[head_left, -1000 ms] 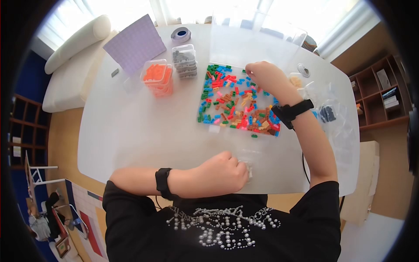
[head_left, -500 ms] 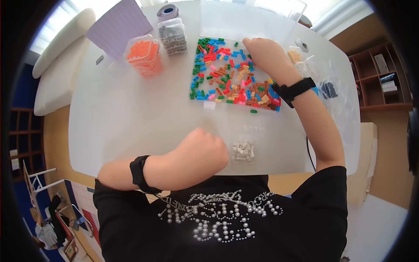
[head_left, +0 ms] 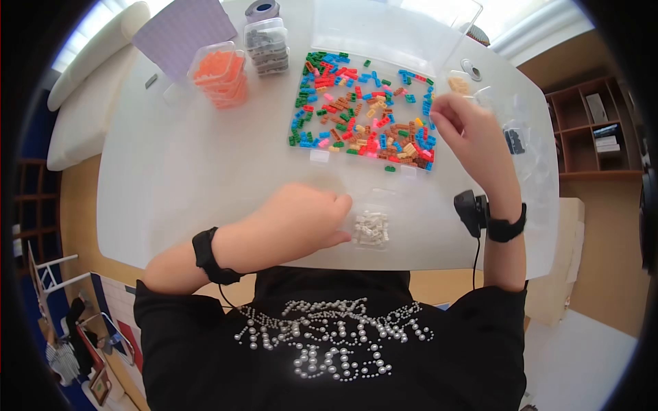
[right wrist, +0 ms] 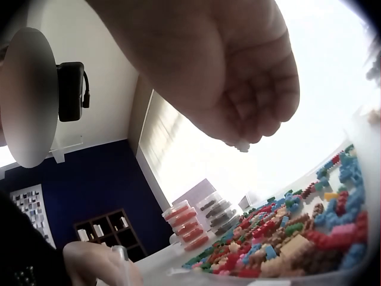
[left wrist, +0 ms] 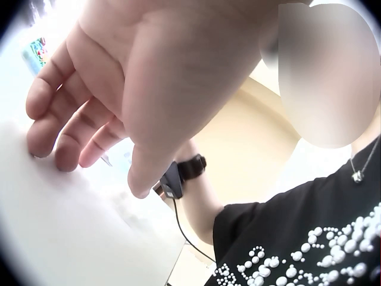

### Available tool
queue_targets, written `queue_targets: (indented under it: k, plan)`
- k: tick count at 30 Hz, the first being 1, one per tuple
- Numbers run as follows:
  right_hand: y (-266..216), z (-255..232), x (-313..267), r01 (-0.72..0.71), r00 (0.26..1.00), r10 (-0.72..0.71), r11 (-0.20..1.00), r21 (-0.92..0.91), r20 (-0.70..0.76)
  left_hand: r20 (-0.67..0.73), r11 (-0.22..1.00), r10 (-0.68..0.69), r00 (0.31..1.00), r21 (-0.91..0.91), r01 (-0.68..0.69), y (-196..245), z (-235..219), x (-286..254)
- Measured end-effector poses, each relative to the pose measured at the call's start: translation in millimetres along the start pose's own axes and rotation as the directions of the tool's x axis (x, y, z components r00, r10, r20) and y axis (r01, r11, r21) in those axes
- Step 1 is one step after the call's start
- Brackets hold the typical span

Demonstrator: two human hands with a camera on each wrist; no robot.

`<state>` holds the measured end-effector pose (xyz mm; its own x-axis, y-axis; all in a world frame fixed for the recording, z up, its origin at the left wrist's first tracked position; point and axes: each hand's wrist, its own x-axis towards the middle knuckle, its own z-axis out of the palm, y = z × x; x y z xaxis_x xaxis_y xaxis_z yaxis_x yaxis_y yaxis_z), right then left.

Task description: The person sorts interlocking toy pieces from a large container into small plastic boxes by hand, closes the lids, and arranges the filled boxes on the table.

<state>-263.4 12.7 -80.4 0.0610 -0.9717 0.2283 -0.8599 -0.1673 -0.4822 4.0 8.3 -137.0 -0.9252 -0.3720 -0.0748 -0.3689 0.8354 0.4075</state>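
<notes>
White counter [head_left: 205,171] supported a clear box [head_left: 406,114] of multicoloured bricks [head_left: 373,144]. From my position, the right-hand grip [head_left: 474,140], near the box's edge, pinched a small white piece [right wrist: 243,145]; the left-hand grip [head_left: 291,220], fingers relaxed and unloaded, was beside a small container [head_left: 371,246] of white bricks [head_left: 372,227].

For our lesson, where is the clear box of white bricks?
In the head view, the box sits by the table's near edge, right of the left hand.
</notes>
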Motion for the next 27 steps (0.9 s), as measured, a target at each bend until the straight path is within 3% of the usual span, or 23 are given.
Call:
queue_targets:
  k: [5, 9, 11, 14, 18, 21, 23, 24, 27]
  plan:
    - [18.6, 7.1, -33.4, -0.222, 0.974, 0.204, 0.946, 0.237, 0.098, -0.057, 0.984, -0.039, 0.998, -0.176, 0.029, -9.8, 5.2, -2.2]
    - [18.6, 15.7, -49.3, -0.298, 0.953, 0.249, 0.875, 0.381, 0.173, -0.074, 0.925, -0.080, 0.994, -0.377, 0.046, -21.9, 11.0, -3.3]
    - [13.3, 17.3, -55.8, -0.371, 0.928, 0.273, 0.736, 0.567, 0.254, -0.095, 0.932, -0.052, 0.994, -0.362, 0.015, -21.6, 11.0, -3.4]
    - [14.6, 21.0, -62.5, -0.383, 0.924, 0.281, 0.692, 0.611, 0.261, -0.129, 0.946, -0.016, 0.992, -0.324, -0.027, -22.3, 12.8, -4.9]
    - [13.4, 22.4, -63.5, -0.376, 0.926, 0.294, 0.695, 0.612, 0.235, -0.179, 0.956, 0.015, 0.984, -0.286, -0.067, -24.8, 16.6, -4.5]
    - [-13.6, 12.1, -78.6, -0.359, 0.930, 0.336, 0.731, 0.580, 0.152, -0.210, 0.951, 0.023, 0.977, -0.298, -0.087, -26.9, 18.9, -3.5]
    - [-32.6, 6.6, -93.7, -0.159, 0.986, 0.130, 0.913, 0.376, 0.102, -0.217, 0.952, 0.023, 0.976, -0.294, -0.087, -26.5, 19.1, -3.7]
    - [-39.2, 6.7, -99.2, -0.084, 0.992, 0.051, 0.949, 0.303, 0.115, -0.217, 0.954, 0.028, 0.976, -0.285, -0.091, -26.5, 18.9, -3.6]
    - [-53.8, 27.5, -110.7, -0.076, 0.986, 0.042, 0.973, 0.216, 0.161, -0.233, 0.947, 0.056, 0.971, -0.296, -0.125, -29.4, 21.9, -1.9]
